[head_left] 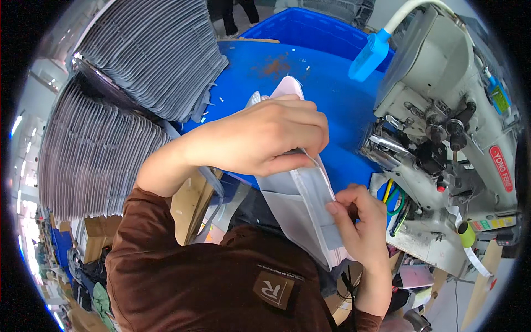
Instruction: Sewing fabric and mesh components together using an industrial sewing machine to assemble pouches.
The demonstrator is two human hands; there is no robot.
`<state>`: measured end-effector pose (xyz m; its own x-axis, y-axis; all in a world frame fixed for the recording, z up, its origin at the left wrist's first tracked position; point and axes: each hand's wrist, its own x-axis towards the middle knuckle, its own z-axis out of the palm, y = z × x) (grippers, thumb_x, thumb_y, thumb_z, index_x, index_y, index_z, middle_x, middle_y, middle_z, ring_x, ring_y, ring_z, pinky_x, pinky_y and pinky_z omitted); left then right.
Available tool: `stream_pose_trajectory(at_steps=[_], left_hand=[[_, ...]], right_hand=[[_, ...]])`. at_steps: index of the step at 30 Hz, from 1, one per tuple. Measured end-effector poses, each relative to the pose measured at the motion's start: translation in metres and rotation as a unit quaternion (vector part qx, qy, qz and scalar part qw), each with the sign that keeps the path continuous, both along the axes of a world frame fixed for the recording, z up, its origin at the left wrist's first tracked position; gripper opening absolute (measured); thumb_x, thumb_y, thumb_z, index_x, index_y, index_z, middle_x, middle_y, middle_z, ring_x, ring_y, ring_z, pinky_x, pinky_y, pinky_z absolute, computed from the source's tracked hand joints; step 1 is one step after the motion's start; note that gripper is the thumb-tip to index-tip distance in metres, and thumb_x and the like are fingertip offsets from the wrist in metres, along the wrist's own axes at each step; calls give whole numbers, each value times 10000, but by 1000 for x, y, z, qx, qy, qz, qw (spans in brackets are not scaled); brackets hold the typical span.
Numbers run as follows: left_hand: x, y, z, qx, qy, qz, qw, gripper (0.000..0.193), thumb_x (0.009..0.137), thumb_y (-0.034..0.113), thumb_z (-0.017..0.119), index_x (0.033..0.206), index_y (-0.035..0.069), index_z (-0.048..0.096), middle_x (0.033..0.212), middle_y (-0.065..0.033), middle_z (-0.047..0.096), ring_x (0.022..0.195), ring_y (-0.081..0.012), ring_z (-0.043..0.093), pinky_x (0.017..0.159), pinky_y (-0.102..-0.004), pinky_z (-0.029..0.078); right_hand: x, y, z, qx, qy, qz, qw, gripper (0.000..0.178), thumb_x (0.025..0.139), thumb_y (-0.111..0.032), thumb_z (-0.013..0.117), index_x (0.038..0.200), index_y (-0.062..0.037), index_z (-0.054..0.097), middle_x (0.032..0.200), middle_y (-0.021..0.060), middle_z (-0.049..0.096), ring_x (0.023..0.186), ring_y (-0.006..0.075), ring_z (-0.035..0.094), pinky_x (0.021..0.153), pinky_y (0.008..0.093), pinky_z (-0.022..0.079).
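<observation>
A light grey sewn fabric piece with white edging and a pocket-like panel hangs in front of my body. At its upper part, my left hand is closed, thumb and fingers pinching the fabric. Lower down on its right edge, my right hand grips the white-bound border between thumb and fingers. A pale pink part of the piece sticks up beyond my left hand. The fabric under my left palm is hidden.
Tall stacks of grey fabric pieces rise at the left. A sewing machine stands at the right, beside the blue table. Behind lies a blue bin. A blue nozzle on a white hose hangs over the table.
</observation>
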<state>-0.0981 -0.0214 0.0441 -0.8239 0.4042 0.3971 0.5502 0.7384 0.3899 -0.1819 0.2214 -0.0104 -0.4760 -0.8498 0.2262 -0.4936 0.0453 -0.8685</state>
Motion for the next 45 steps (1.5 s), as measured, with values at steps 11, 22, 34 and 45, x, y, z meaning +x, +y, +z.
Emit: stream_pose_trajectory(at_steps=[11,22,34,45], left_hand=[[-11,-45,24,15,-81,0,997,133,813,102,719,795,34,607,1047,-98,616,980,-260,575,862,-390,445],[-5,-42,21,83,-52,13,995,108,847,82,684,798,9,621,854,-61,631,787,-196,630,637,-311,478],[-5,-41,19,87,-65,19,994,105,844,97,706,819,27,631,882,-84,623,821,-233,618,710,-333,485],[-12,-12,8,-16,-24,-15,999,179,779,235,756,833,90,666,875,-57,533,842,-244,518,775,-370,374]], right_hand=[[7,15,-6,-8,-27,-11,1000,144,817,9,713,847,-14,574,653,76,547,512,124,493,482,248,367],[4,16,-8,-4,-38,-8,999,148,811,19,712,838,-18,571,632,59,519,490,114,457,464,248,336],[6,16,-6,-4,-52,-12,999,141,811,10,718,843,-32,588,631,44,542,498,103,484,466,246,360],[5,14,-2,-26,-36,-4,999,101,836,-1,698,870,-23,606,646,39,560,510,98,505,473,255,380]])
